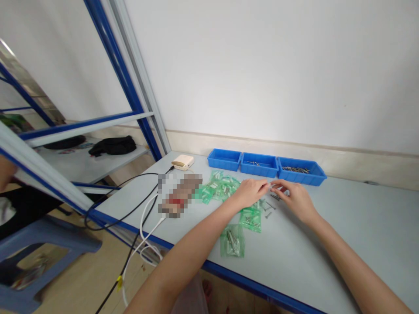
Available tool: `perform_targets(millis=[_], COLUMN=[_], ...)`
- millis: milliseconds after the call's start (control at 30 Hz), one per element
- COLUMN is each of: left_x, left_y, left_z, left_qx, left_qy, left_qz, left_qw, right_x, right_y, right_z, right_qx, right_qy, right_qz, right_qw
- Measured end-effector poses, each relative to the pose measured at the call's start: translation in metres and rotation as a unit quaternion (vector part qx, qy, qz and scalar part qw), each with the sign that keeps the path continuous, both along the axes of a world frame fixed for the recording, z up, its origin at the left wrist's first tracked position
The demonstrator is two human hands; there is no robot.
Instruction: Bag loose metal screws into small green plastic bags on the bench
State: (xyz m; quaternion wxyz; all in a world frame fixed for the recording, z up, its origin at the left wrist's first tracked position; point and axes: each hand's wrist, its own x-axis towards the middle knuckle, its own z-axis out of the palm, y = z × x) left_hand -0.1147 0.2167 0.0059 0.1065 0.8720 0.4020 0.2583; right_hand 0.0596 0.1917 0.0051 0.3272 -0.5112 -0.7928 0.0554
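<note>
My left hand (251, 192) and my right hand (293, 197) meet above the table, fingertips pinched together almost touching. Something small and pale seems to lie between them, too small to name. Several loose screws (269, 209) are scattered on the table just below the hands. Green plastic bags (222, 185) with metal and white pieces inside lie piled beside my left hand. Nearer the front edge, one green bag (232, 241) holds long metal screws or bolts. Another green bag (250, 219) lies right behind it.
Three blue bins stand along the wall: a left bin (224, 165), a middle bin (258, 172) with a few metal pieces, and a right bin (301, 178) with many screws. A cream-coloured box (183, 162), a blurred-out object (180, 196) and cables (143, 222) occupy the left side.
</note>
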Motion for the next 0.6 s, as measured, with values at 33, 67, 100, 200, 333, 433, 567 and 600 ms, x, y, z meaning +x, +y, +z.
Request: perform_targets(millis=[33,67,100,200,333,433,567,600], left_x=[0.0000,0.0000,0.0000,0.0001,0.0000,-0.0004,-0.0004,-0.0004], left_y=[-0.0003,-0.0007,-0.0011,-0.0027,-0.0032,-0.0023,-0.0011,-0.0010], left_z=[0.0007,0.0013,0.0019,0.0033,0.0048,0.0053,0.0036,0.0030], left_qx=[-0.004,-0.007,-0.011,-0.025,-0.024,-0.012,-0.003,-0.004], left_qy=[-0.003,-0.006,-0.008,-0.021,-0.022,-0.014,-0.012,-0.012], left_qz=[0.001,0.000,-0.002,-0.015,-0.022,-0.020,-0.004,-0.004], left_qw=[1.000,1.000,1.000,0.999,0.999,1.000,1.000,1.000], right_x=[-0.0006,-0.0011,-0.0014,-0.0013,-0.0003,-0.0003,-0.0004,-0.0002], right_y=[-0.0001,-0.0003,-0.0006,-0.0018,-0.0021,-0.0012,-0.0003,-0.0004], right_z=[-0.0002,-0.0001,0.0003,0.0024,0.0038,0.0019,-0.0006,-0.0005], right_qx=[0.007,0.013,0.019,0.018,-0.009,-0.014,0.007,0.009], right_qy=[-0.002,-0.004,-0.004,0.000,0.001,0.005,0.012,0.011], right_qz=[-0.002,-0.005,-0.009,-0.012,-0.011,-0.009,-0.004,-0.005], right_qw=[1.000,1.000,1.000,1.000,1.000,1.000,1.000,1.000])
